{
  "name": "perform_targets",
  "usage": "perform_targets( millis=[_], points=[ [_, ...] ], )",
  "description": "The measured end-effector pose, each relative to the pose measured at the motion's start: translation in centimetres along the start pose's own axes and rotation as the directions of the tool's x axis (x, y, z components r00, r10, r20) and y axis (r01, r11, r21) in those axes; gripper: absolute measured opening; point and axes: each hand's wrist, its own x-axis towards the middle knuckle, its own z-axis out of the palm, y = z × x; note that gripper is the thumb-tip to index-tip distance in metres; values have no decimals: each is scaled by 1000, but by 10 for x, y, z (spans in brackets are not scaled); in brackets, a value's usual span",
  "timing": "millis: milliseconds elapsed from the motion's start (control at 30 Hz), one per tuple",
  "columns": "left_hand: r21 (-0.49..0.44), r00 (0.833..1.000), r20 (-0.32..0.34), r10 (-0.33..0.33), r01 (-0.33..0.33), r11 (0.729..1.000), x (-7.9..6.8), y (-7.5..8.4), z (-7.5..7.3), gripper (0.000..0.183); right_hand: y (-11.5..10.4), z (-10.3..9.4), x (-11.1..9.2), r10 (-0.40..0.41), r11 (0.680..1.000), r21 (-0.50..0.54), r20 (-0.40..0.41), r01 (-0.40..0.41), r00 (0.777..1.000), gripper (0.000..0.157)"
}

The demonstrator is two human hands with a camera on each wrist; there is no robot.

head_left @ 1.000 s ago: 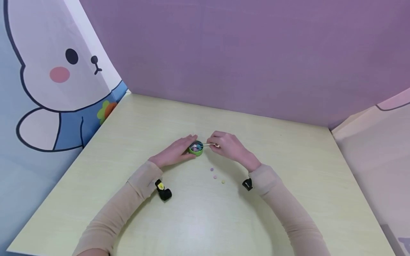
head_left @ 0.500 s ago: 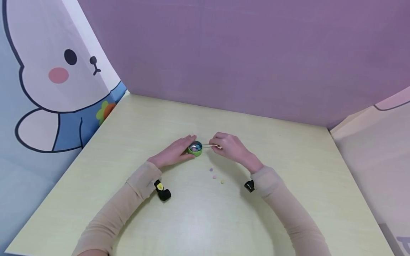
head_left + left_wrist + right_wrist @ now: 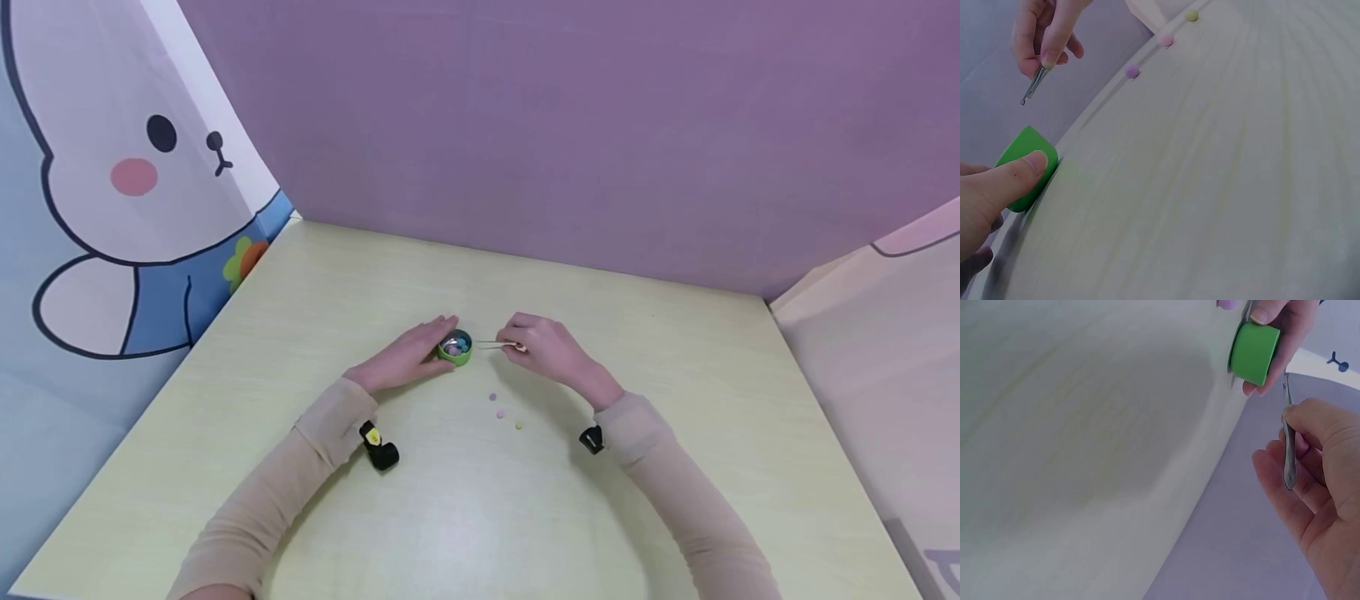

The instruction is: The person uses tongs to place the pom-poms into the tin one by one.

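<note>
My left hand [image 3: 401, 357] holds a small round green cup [image 3: 455, 361] on the table between thumb and fingers. Inside the cup, its shiny interior shows several small blue and pinkish pieces. Just right of it, my right hand [image 3: 551, 350] pinches metal tweezers [image 3: 489, 344], whose tips point at the cup from a short gap away. In the left wrist view the tweezers [image 3: 1035, 86] show nothing between their tips. Nearer me on the table lie a purple ball [image 3: 1132, 71], a pink ball [image 3: 1165, 40] and a yellow-green ball [image 3: 1192, 15], all small.
The pale wooden table [image 3: 480, 517] extends around both arms. A purple panel [image 3: 555, 133] stands along its back edge, with a rabbit-print panel [image 3: 90, 233] on the left and a pale panel [image 3: 885, 367] on the right.
My right hand has drawn the tweezers rightward, from inside the cup to just outside its rim. The left hand stays on the cup, and the three loose balls have not moved.
</note>
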Motion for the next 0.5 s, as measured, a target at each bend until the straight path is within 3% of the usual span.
perform_targets(
  millis=[500],
  points=[
    [7,1000,6,-1,1,1000,1,2,-1,83,6,3,-17,1,1000,-9,8,-1,1000,12]
  ],
)
